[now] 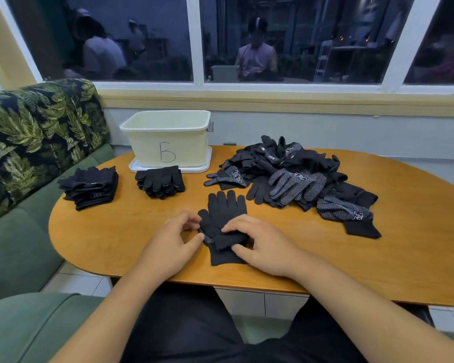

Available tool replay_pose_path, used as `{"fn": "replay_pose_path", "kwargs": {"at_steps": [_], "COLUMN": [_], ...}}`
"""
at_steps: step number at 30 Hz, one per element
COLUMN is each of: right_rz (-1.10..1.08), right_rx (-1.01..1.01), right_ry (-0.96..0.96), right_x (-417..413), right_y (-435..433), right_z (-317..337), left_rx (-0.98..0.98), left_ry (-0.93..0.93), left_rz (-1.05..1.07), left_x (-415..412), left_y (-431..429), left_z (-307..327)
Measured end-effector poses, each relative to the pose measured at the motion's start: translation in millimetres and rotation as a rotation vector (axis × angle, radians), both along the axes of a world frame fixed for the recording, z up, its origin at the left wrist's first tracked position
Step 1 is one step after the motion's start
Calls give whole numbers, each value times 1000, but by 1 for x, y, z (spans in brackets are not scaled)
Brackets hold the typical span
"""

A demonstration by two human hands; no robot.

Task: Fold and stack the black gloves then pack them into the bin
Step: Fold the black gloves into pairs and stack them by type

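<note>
On the near side of the table (378, 252) the left hand (172, 241) is pinching the side edge of a black glove (226, 208) lying flat, fingertips pointing away, while the right hand (264, 247) is gripping its cuff end, doubled up over the palm. A folded stack (92, 188) and a second stack (160, 180) are sitting to the left, in front of the bin (147, 145) — the loose pile (296, 176) is sprawling to the right.

Oval wooden counter (378, 258), green sofa (16, 244) with leaf-print backrest (37, 132) at left, white-framed window (198, 48) behind, dark glass reflecting seated people (257, 56), pale tiled floor (74, 281) below
</note>
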State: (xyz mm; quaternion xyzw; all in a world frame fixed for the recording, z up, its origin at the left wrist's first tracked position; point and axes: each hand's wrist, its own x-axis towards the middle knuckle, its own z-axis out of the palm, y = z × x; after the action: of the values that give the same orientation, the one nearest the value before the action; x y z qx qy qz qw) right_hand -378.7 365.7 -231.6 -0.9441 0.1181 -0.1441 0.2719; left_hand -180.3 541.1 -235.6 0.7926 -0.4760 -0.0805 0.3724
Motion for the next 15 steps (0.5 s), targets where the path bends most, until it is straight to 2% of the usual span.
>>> {"fn": "replay_pose_path", "kwargs": {"at_steps": [4, 9, 11, 15], "right_rz": [-39, -194, -159, -54], "right_rx": [-152, -49, -44, -131], "right_ry": [2, -159, -181, -65], "right_x": [3, 5, 2, -1], "right_y": [7, 5, 7, 8], "right_z": [-2, 2, 2, -7], "left_rx": [58, 85, 66, 66], "left_ry": [-87, -129, -103, -89], "left_rz": [1, 40, 47, 52], "left_x": [-9, -11, -11, -12], "left_y": [1, -4, -4, -3], "left_z": [-5, -7, -7, -6]}}
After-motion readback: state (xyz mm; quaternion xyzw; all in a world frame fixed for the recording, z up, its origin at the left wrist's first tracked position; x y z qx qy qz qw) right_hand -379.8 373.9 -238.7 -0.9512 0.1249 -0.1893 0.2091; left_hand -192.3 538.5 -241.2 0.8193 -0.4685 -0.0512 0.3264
